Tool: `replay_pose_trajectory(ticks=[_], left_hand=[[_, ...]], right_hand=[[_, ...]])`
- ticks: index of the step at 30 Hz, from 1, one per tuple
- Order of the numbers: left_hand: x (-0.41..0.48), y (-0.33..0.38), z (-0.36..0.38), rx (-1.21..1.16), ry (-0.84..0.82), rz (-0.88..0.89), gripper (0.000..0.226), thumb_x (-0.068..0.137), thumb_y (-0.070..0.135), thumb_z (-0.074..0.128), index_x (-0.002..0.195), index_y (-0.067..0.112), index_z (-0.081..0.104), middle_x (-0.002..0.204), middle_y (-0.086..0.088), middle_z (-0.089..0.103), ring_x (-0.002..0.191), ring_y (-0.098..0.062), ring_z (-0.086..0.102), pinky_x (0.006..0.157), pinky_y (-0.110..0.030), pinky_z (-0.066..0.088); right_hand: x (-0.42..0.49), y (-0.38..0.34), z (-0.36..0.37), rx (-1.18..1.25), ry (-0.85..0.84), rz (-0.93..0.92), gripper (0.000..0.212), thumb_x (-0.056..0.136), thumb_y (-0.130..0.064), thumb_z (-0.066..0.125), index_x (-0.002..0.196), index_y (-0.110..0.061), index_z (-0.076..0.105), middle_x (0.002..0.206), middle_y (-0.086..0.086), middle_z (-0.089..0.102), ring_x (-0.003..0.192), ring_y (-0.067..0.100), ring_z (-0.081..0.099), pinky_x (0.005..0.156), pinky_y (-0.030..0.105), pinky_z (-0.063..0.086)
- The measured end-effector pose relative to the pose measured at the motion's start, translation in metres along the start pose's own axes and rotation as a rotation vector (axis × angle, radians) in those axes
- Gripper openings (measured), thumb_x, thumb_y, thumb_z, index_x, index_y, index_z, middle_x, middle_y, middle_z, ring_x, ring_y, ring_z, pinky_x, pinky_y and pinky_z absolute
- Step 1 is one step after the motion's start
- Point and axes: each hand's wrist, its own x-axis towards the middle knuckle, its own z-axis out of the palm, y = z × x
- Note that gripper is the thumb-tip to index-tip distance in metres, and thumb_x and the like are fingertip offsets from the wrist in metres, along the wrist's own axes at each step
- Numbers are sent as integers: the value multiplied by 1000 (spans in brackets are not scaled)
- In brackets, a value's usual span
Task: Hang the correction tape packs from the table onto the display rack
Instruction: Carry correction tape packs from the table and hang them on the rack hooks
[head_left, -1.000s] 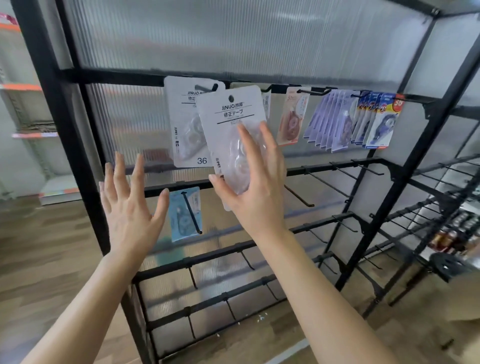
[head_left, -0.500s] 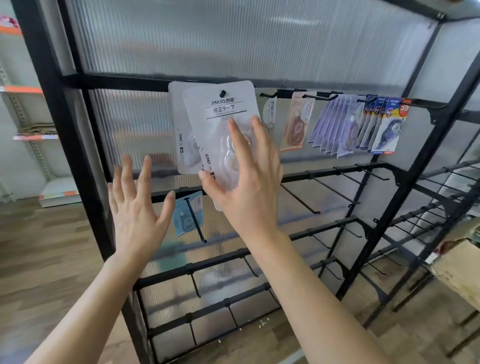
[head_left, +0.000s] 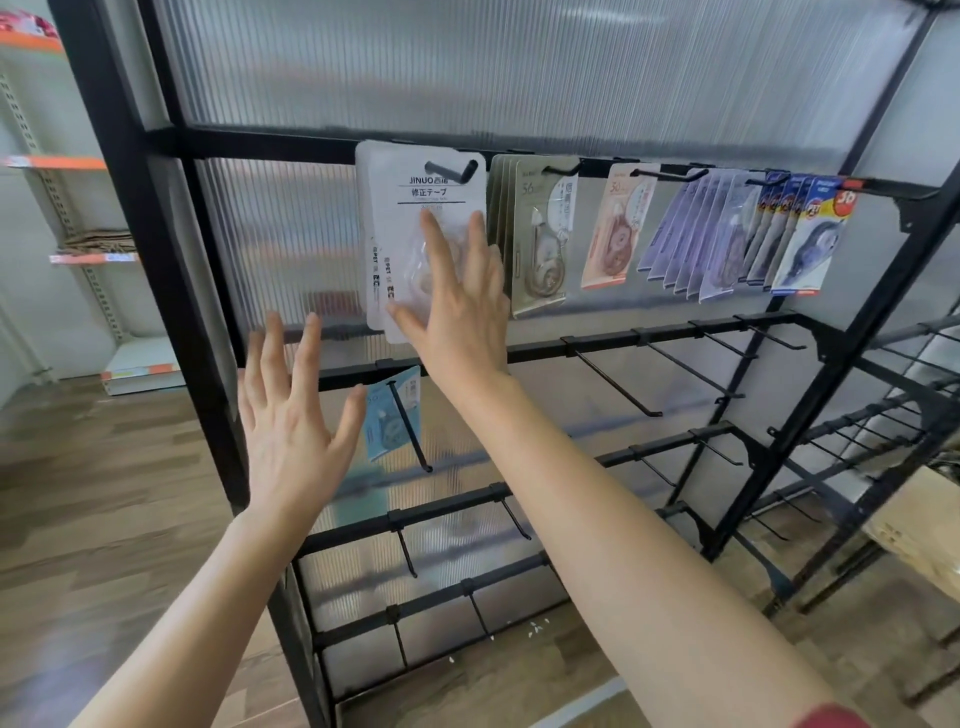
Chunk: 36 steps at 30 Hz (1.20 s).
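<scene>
Head view: white correction tape pack (head_left: 415, 208) hangs on the top-rail hook (head_left: 451, 169) of the display rack (head_left: 156, 260), centre-left of frame. Right hand (head_left: 460, 322) grip apart, straight fingers flat on the pack face. Left hand (head_left: 291, 426) lower left, spread, empty. Likely the seating step. Next: let go and fetch another pack; bench not in view. Beige packs (head_left: 540, 244) crowd its right edge, blue pack (head_left: 387, 421) below.

White pack (head_left: 410, 218) reads JINUO, 修正テープ and PET — beige pack (head_left: 540, 244) shows 56.

Left hand (head_left: 291, 431), right hand (head_left: 462, 322), forearms (head_left: 623, 545) bare; red sleeve edge (head_left: 831, 718) on right arm, lower corner.
</scene>
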Motion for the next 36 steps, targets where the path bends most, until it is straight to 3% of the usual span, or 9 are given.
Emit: replay_pose_trajectory(ticks=[5, 9, 13, 18, 26, 33, 36], left_hand=[[-16, -2, 7, -3, -2, -10, 69, 95, 32, 53, 152, 21, 17, 160, -9, 4, 147, -30, 1, 117, -45, 3], [-39, 10, 16, -32, -25, -55, 72, 90, 43, 42, 152, 19, 15, 160, -10, 7, 147, -28, 3, 118, -42, 2], [-74, 33, 30, -39, -60, -77, 73, 89, 49, 36, 152, 16, 17, 160, -13, 6, 147, -32, 4, 118, -47, 5], [-134, 77, 52, -2, -32, -71, 68, 91, 43, 38, 151, 14, 22, 158, -19, 8, 145, -39, 7, 116, -51, 10], [-270, 150, 81, 82, -171, -276, 70, 88, 39, 44, 150, 13, 25, 158, -18, 12, 145, -39, 9, 117, -49, 10], [-382, 182, 57, 118, -272, -415, 73, 91, 25, 61, 151, 14, 20, 158, -17, 12, 145, -37, 10, 117, -45, 11], [-424, 193, 35, 164, -305, -473, 74, 92, 28, 59, 152, 17, 17, 159, -12, 9, 146, -33, 7, 117, -43, 7]], right_hand=[[-29, 9, -4, 24, -2, -10, 81, 91, -39, 57, 151, -28, 4, 159, 16, -5, 144, 40, 5, 113, 55, 17], [-73, 35, -17, 106, -58, 8, 72, 94, -33, 54, 151, -28, 10, 159, 14, 7, 145, 33, 12, 112, 49, 19], [-123, 78, -32, 57, -165, 62, 71, 94, -37, 51, 151, -29, 10, 159, 10, 8, 145, 29, 12, 113, 47, 15], [-186, 138, -60, 37, -273, 107, 69, 95, -38, 50, 151, -28, 11, 159, 10, 6, 146, 29, 9, 115, 49, 14], [-304, 210, -105, 89, -521, 119, 69, 94, -36, 52, 151, -28, 13, 159, 11, 8, 146, 28, 9, 115, 50, 15], [-394, 212, -134, 129, -663, 88, 67, 94, -38, 52, 151, -27, 18, 158, 11, 11, 144, 30, 13, 113, 49, 16], [-431, 202, -148, 115, -694, 50, 68, 93, -39, 53, 151, -26, 19, 158, 12, 12, 144, 32, 11, 114, 51, 14]])
